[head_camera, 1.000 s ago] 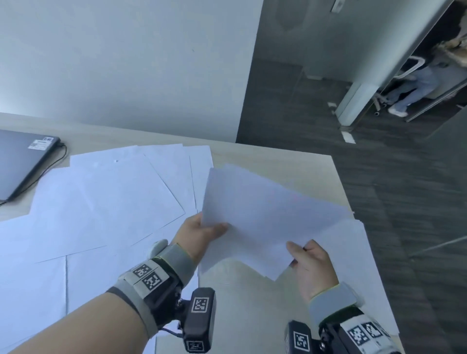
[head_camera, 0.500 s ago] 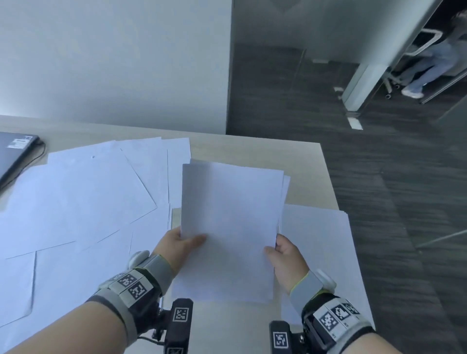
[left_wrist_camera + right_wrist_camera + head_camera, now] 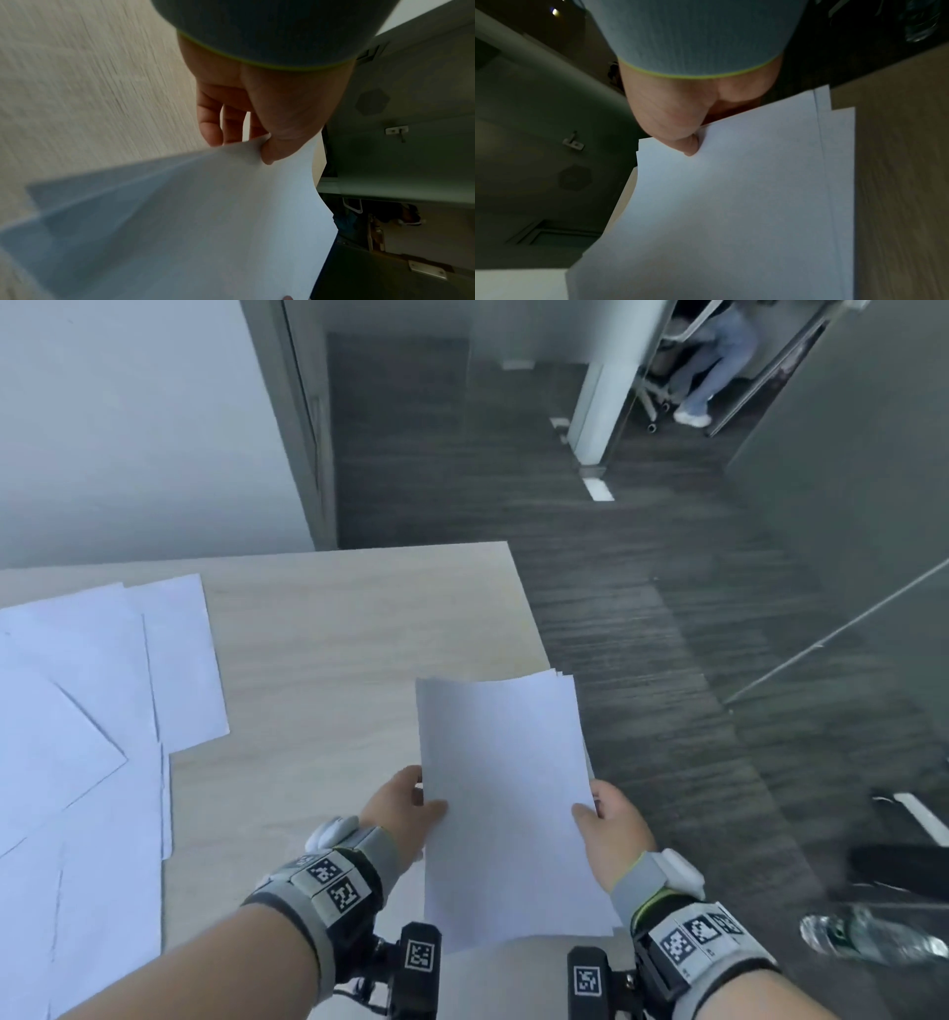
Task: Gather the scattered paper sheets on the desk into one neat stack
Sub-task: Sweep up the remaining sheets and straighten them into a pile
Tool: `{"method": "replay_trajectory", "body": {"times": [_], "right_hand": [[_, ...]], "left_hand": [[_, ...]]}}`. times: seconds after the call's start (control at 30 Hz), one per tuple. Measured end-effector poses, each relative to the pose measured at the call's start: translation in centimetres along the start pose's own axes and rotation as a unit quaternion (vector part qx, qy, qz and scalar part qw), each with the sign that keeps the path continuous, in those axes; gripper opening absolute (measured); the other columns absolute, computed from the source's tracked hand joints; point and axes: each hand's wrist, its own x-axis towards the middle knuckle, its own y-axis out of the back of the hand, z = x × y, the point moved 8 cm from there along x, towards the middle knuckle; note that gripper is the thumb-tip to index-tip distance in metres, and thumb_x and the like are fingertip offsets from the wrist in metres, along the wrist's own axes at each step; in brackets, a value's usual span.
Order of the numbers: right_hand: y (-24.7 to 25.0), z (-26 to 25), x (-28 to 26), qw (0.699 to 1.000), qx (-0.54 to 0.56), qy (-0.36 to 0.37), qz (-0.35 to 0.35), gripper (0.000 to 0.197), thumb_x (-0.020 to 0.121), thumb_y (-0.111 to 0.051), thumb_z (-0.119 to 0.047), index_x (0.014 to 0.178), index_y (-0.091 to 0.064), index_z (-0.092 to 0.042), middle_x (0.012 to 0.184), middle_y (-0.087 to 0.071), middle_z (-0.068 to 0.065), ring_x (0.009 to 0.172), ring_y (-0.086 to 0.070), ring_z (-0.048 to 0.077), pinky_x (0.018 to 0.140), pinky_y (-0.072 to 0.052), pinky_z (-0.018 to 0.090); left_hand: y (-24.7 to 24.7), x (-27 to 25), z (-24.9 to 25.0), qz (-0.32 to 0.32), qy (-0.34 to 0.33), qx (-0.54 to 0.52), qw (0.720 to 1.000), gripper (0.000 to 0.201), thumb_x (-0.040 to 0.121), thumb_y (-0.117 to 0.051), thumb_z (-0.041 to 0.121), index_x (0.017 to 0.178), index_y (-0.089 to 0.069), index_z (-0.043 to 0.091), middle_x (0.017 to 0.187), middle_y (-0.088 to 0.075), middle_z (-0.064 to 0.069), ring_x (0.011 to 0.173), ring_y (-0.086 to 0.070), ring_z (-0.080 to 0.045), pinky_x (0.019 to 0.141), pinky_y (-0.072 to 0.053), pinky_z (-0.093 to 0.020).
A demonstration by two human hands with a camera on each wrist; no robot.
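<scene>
1. Loose sheets [image 3: 87, 711] lie fanned and overlapping at the left of the bench [image 3: 328, 629], well apart from the stack, to its left. They sit at mixed angles, some corners poking out.
2. Left hand [image 3: 405, 803] pinches the stack's left long edge, thumb on top, fingers [image 3: 213, 130] under. It is the hand nearer the loose sheets, so likely the one to reach for them next.
3. Stack [image 3: 508, 809] is held between both hands over the bench's right edge, long axis running away from the person, far end tilted slightly right. Plain white, blank, several sheets; the far corners are stepped, not yet flush. The right wrist view shows one sheet offset sideways under the top ones.
4. Right hand [image 3: 611, 824] pinches the stack's right long edge, thumb on top; fingers under, hidden.
5. Judgement: stack needs squaring, and the loose sheets left of it are not yet gathered.
</scene>
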Motion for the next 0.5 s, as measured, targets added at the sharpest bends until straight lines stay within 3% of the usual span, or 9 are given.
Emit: {"method": "replay_trajectory", "body": {"times": [0.1,0.23,0.37,0.5], "right_hand": [[0.9,0.9,0.8,1.0,-0.021,0.0,0.009,0.025,0.095,-0.05,-0.029,0.116,-0.063,-0.033,0.104,-0.069,-0.005,0.082,-0.065,0.017,0.07,-0.052,0.031],[1.9,2.3,1.7,0.991,-0.114,-0.023,0.059,0.044,0.092,-0.057,-0.039,0.135,-0.058,-0.028,0.124,-0.055,0.001,0.107,-0.057,0.025,0.091,-0.047,0.035],[1.4,2.3,1.7,0.989,-0.139,-0.031,0.041,0.056,0.092,-0.055,-0.039,0.146,-0.047,-0.027,0.149,-0.043,0.002,0.13,-0.046,0.03,0.105,-0.04,0.04],[0.7,1.3,2.0,0.993,-0.116,-0.027,0.002,0.058,0.089,-0.056,-0.036,0.146,-0.045,-0.035,0.145,-0.047,0.003,0.125,-0.05,0.029,0.102,-0.043,0.038]], "left_hand": [[-0.4,0.7,0.0,0.019,0.009,0.033,0.999,0.037,0.093,-0.064,0.019,0.129,-0.061,0.026,0.1,-0.069,0.002,0.077,-0.063,-0.016,0.062,-0.049,-0.025],[0.0,0.7,-0.4,0.042,0.008,0.118,0.992,0.064,0.091,-0.069,0.027,0.15,-0.045,0.023,0.136,-0.051,0.001,0.106,-0.059,-0.018,0.086,-0.05,-0.03],[-0.6,0.1,-0.3,0.048,-0.017,0.113,0.992,0.061,0.089,-0.07,0.025,0.146,-0.048,0.025,0.146,-0.045,0.003,0.115,-0.056,-0.016,0.096,-0.051,-0.034],[-2.2,-0.2,0.1,0.025,-0.035,0.095,0.994,0.051,0.089,-0.072,0.023,0.136,-0.055,0.028,0.151,-0.043,0.008,0.12,-0.052,-0.013,0.102,-0.05,-0.038]]}}
